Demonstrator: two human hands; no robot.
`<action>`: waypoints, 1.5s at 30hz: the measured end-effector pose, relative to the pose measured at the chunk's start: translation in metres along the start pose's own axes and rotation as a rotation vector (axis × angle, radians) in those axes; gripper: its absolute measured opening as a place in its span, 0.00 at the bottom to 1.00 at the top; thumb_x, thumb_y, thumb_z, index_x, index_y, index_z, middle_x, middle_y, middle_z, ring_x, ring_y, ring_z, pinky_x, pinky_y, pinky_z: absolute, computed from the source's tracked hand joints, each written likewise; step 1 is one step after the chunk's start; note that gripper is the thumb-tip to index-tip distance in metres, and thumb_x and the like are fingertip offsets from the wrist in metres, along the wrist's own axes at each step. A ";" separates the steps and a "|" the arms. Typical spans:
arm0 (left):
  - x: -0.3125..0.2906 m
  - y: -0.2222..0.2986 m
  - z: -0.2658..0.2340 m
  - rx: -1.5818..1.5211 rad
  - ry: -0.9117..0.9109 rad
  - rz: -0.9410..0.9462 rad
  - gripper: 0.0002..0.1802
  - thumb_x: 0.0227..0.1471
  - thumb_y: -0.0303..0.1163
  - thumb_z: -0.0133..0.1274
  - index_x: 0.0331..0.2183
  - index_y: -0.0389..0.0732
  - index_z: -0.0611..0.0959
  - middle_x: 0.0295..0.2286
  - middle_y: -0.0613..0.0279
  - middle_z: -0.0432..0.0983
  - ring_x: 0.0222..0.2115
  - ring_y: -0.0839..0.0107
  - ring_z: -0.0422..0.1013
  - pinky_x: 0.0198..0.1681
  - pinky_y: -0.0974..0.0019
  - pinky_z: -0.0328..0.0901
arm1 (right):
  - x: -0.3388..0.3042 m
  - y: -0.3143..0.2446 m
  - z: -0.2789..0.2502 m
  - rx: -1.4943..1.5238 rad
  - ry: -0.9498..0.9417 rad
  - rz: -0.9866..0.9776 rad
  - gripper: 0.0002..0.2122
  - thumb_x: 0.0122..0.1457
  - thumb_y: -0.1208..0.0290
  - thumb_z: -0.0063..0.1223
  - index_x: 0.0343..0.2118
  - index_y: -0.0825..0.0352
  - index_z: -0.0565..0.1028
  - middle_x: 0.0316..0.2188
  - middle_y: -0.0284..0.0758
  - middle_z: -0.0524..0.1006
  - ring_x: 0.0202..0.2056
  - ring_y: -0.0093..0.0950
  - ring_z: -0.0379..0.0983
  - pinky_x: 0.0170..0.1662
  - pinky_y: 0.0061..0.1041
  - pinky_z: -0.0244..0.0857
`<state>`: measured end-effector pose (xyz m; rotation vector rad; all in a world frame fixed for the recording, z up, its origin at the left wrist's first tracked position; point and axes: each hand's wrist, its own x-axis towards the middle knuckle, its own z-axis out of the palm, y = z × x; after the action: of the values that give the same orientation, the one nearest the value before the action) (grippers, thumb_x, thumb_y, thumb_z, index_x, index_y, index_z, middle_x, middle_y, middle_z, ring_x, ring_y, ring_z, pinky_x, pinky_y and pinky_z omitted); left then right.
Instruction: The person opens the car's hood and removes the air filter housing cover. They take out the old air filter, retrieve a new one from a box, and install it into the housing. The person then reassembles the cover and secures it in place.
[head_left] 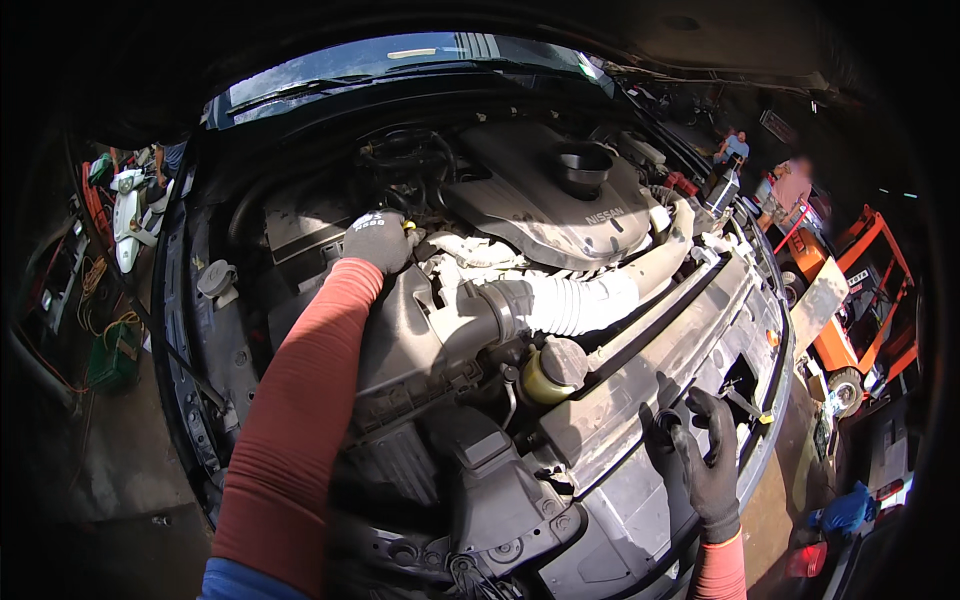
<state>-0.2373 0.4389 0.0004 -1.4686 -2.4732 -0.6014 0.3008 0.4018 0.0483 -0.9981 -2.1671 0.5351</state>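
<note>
My left hand [380, 241], in a dark grey glove, is closed at the back of the air filter housing [400, 325]. A small yellow piece shows at its fingertips; what the fingers hold is hidden. Just right of it lies a crumpled whitish cover [470, 255] beside the engine cover [520, 185]. A black funnel-like cup [583, 168] stands upright on the engine cover. My right hand [708, 465], gloved too, hovers over the front panel [615, 440] with fingers curved and apart. A dark round shape lies by its fingertips, and I cannot tell what it is.
A ribbed intake hose [570, 303] crosses the engine bay. In front of it sits a yellowish reservoir with a dark cap [556, 370]. An orange metal frame machine [840, 300] stands right of the car, with people beyond it. A white motorbike [130, 220] is at the left.
</note>
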 end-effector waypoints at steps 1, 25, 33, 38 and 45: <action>0.011 -0.003 0.008 0.102 -0.110 0.023 0.20 0.53 0.45 0.60 0.37 0.39 0.89 0.38 0.45 0.84 0.40 0.49 0.80 0.46 0.51 0.73 | -0.017 0.014 -0.005 -0.011 0.054 0.023 0.24 0.60 0.79 0.58 0.60 0.72 0.68 0.55 0.46 0.72 0.55 0.40 0.70 0.62 0.38 0.63; 0.038 0.008 0.043 0.028 -0.538 -0.072 0.40 0.65 0.60 0.43 0.41 0.27 0.85 0.44 0.32 0.79 0.47 0.41 0.77 0.50 0.50 0.70 | -0.054 0.056 -0.008 0.049 0.105 0.120 0.20 0.61 0.81 0.54 0.57 0.73 0.70 0.53 0.47 0.70 0.57 0.42 0.67 0.62 0.38 0.61; 0.059 -0.001 0.054 0.128 -0.603 -0.044 0.32 0.57 0.56 0.51 0.48 0.38 0.85 0.48 0.43 0.81 0.51 0.46 0.77 0.56 0.53 0.69 | -0.055 0.059 -0.010 0.081 0.071 0.133 0.19 0.62 0.81 0.54 0.56 0.73 0.69 0.53 0.47 0.70 0.55 0.41 0.67 0.61 0.38 0.61; 0.050 0.011 0.044 0.077 -0.683 -0.130 0.34 0.58 0.58 0.49 0.50 0.38 0.84 0.51 0.45 0.80 0.53 0.50 0.76 0.57 0.55 0.67 | -0.055 0.063 -0.010 0.089 0.050 0.133 0.20 0.61 0.82 0.54 0.56 0.73 0.68 0.52 0.47 0.71 0.55 0.41 0.67 0.61 0.39 0.60; 0.066 -0.014 0.075 -0.046 -0.690 -0.022 0.31 0.56 0.53 0.52 0.49 0.38 0.85 0.47 0.48 0.83 0.47 0.57 0.77 0.54 0.57 0.68 | -0.053 0.058 -0.012 0.083 0.031 0.163 0.19 0.60 0.81 0.55 0.54 0.73 0.70 0.50 0.47 0.72 0.54 0.41 0.67 0.61 0.39 0.61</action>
<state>-0.2790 0.5182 -0.0453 -1.9179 -2.9793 -0.1568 0.3634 0.3973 -0.0008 -1.1362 -2.0300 0.6764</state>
